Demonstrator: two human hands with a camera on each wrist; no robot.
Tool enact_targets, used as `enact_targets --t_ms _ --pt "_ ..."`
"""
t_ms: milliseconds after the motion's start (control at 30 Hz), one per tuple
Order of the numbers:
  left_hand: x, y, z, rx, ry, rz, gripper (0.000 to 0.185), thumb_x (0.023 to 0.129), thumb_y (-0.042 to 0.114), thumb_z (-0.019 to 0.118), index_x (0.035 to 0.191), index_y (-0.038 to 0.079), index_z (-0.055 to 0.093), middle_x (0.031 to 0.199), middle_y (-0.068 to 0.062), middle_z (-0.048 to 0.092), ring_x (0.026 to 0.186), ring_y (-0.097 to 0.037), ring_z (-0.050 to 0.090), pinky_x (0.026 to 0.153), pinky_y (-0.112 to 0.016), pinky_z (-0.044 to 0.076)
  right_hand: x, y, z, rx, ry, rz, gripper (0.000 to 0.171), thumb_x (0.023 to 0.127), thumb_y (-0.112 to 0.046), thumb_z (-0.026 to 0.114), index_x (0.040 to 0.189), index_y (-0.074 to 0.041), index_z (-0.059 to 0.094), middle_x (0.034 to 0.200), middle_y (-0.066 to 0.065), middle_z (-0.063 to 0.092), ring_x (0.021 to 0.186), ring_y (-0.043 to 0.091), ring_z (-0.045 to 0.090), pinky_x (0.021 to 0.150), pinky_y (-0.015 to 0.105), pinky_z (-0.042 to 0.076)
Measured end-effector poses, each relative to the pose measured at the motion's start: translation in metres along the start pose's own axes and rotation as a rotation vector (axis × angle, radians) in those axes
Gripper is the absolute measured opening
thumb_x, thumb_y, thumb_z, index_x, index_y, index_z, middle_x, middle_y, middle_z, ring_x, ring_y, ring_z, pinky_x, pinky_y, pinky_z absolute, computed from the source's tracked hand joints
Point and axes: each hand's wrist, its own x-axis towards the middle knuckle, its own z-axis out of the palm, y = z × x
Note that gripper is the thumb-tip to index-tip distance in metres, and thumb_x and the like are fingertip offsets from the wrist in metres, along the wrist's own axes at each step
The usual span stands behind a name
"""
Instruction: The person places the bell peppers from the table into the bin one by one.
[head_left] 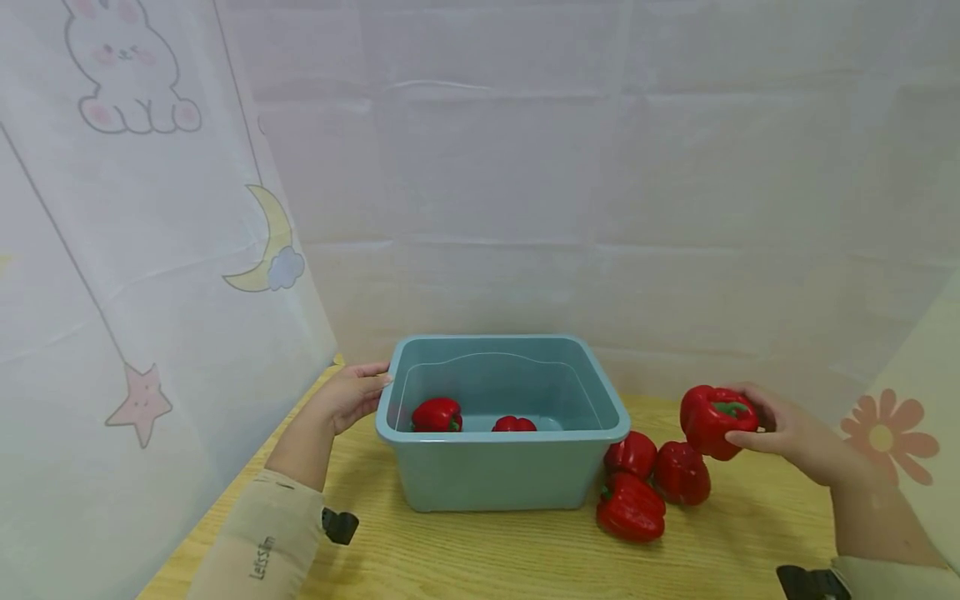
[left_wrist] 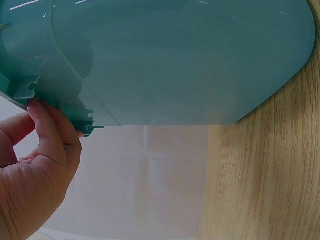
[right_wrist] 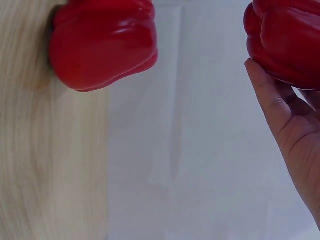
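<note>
Head view, teal bin (head_left: 502,475) holding two peppers (head_left: 437,414), left hand (head_left: 351,393) grip released on rim, right hand (head_left: 787,433) grasping pepper (head_left: 712,421)

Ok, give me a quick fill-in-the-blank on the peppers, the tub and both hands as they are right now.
1. The right hand holds one red pepper above the ____.
2. Inside the blue tub lie ____ red peppers.
3. On the table beside the tub lie ____ more peppers.
4. The left hand touches the tub's ____.

Missing words: table; two; three; rim
</note>
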Motion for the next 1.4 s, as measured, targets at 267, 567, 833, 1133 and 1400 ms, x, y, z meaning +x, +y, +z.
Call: enact_targets --t_ms 267,567,833,1133,1400 --pt "-0.001 0.001 0.001 -0.003 -0.008 0.002 0.046 0.092 0.008 0.052 0.135 -0.003 0.040 0.109 -0.013 0.062 0.087 -0.014 0.063 0.081 -0.027 0.051 0.014 -0.014 -0.004 -0.045 0.008 -0.002 0.044 0.087 -0.004 0.057 0.125 0.002 0.037 0.103 -0.003 0.059 0.088 0.011 0.059 0.067 0.031 0.054" --pt "-0.001 0.002 0.001 0.009 -0.006 0.008 0.046 0.092 0.009 0.053 0.135 -0.003 0.040 0.112 -0.016 0.060 0.089 -0.015 0.062 0.081 -0.027 0.051 0.026 -0.030 -0.006 -0.107 0.035 -0.003 0.046 0.086 -0.008 0.060 0.126 -0.001 0.039 0.102 -0.003 0.058 0.088 0.010 0.058 0.066 0.029 0.053" --pt "-0.001 0.001 0.000 0.003 -0.002 0.009 0.046 0.092 0.008 0.053 0.135 -0.003 0.040 0.111 -0.014 0.060 0.087 -0.014 0.062 0.077 -0.024 0.051 0.040 -0.045 -0.009 -0.135 0.034 -0.012 0.046 0.086 -0.011 0.061 0.126 -0.003 0.039 0.102 0.000 0.058 0.088 0.010 0.057 0.066 0.029 0.053" --pt "-0.001 0.002 0.000 -0.013 -0.003 0.005 0.046 0.092 0.007 0.052 0.135 -0.003 0.040 0.108 -0.012 0.062 0.086 -0.013 0.063 0.076 -0.023 0.052 0.065 -0.063 -0.008 -0.139 0.027 -0.024 0.050 0.083 -0.014 0.064 0.126 -0.006 0.040 0.106 0.006 0.056 0.092 0.012 0.056 0.068 0.030 0.053" --pt "-0.001 0.002 0.001 -0.008 0.000 0.002 0.046 0.092 0.007 0.052 0.135 -0.004 0.040 0.107 -0.011 0.062 0.085 -0.013 0.063 0.076 -0.024 0.052 0.083 -0.076 -0.006 -0.150 0.014 -0.024 0.056 0.079 -0.018 0.069 0.126 -0.007 0.040 0.110 0.009 0.054 0.095 0.016 0.055 0.071 0.032 0.053"
